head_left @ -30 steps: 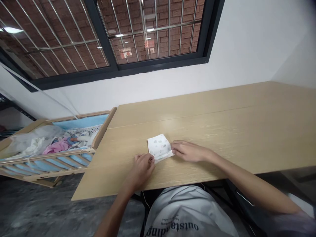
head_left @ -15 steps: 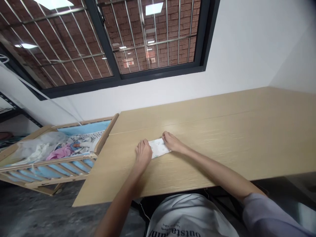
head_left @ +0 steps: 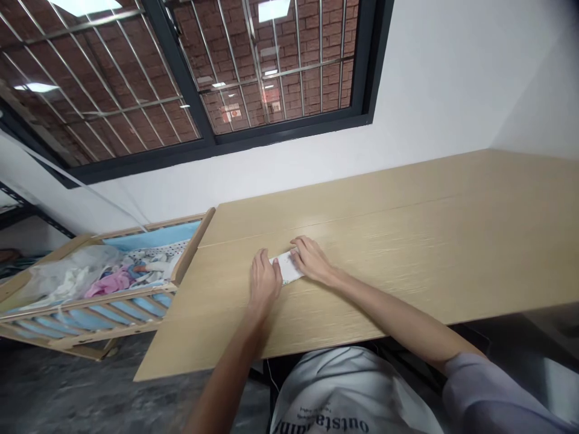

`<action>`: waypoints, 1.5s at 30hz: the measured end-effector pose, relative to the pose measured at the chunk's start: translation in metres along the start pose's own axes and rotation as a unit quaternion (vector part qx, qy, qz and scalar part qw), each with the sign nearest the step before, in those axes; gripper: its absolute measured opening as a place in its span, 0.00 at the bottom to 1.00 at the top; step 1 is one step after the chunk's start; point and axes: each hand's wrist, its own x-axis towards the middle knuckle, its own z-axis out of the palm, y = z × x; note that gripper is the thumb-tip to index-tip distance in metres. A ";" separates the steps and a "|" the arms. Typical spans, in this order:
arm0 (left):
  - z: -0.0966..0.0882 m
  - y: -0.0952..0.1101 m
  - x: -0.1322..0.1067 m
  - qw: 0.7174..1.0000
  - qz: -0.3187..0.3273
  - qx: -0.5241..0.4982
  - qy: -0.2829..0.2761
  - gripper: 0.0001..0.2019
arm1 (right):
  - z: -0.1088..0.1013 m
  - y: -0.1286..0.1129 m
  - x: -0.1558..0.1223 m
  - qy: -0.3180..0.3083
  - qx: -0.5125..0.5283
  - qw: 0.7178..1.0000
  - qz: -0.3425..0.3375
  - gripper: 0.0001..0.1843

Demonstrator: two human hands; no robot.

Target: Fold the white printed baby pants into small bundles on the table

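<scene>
A small folded white cloth (head_left: pixel 289 269) with a faint print lies on the pale wooden table (head_left: pixel 398 253), between my two hands. At its left end is my left hand (head_left: pixel 266 278), fingers bent over the edge and thumb against the cloth. From the right, my right hand (head_left: pixel 313 260) grips the other end, its thumb on the cloth and its fingers curved around the far side. Both hands hide the cloth's ends.
A wooden crib (head_left: pixel 190 253) with blue lining stands against the table's left end. Inside lie a pink cloth (head_left: pixel 111 282), a clear plastic bag (head_left: pixel 72 265) and other fabrics. A barred window (head_left: pixel 271 72) is in the wall behind.
The visible part of the cloth is shorter now. My right hand has shifted slightly left with it, its fingers more stretched, and both hands are closer together.
</scene>
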 end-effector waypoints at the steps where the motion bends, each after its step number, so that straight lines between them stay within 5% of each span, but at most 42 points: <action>1: 0.001 0.003 -0.004 0.999 0.040 -0.036 0.005 0.24 | -0.001 -0.005 -0.004 -0.018 -0.004 0.999 -0.050 0.24; 4: 0.010 0.013 -0.014 0.986 0.124 -0.108 -0.040 0.30 | 0.004 -0.015 -0.015 -0.094 -0.015 0.986 -0.137 0.32; 9: 0.021 0.015 -0.017 0.983 0.072 -0.087 -0.146 0.36 | 0.018 -0.010 -0.020 -0.151 -0.057 0.980 -0.119 0.36; 20: 0.021 0.007 -0.018 0.986 0.052 -0.037 -0.153 0.41 | 0.002 0.016 -0.017 -0.198 -0.030 0.980 -0.019 0.42; 28: 0.001 -0.012 -0.002 0.964 0.075 -0.067 -0.247 0.51 | -0.015 0.023 -0.013 -0.197 0.050 0.964 -0.173 0.44; 36: -0.002 -0.013 0.002 0.978 0.093 -0.077 -0.171 0.27 | -0.008 0.030 -0.007 -0.148 0.084 0.980 -0.099 0.29; 41: -0.021 -0.009 0.011 0.991 0.025 -0.124 -0.044 0.15 | -0.019 0.023 0.004 -0.081 0.173 0.981 -0.018 0.18; 45: -0.045 -0.004 0.025 0.966 -0.021 -0.259 -0.012 0.14 | -0.046 0.019 0.034 -0.054 0.302 0.950 0.055 0.25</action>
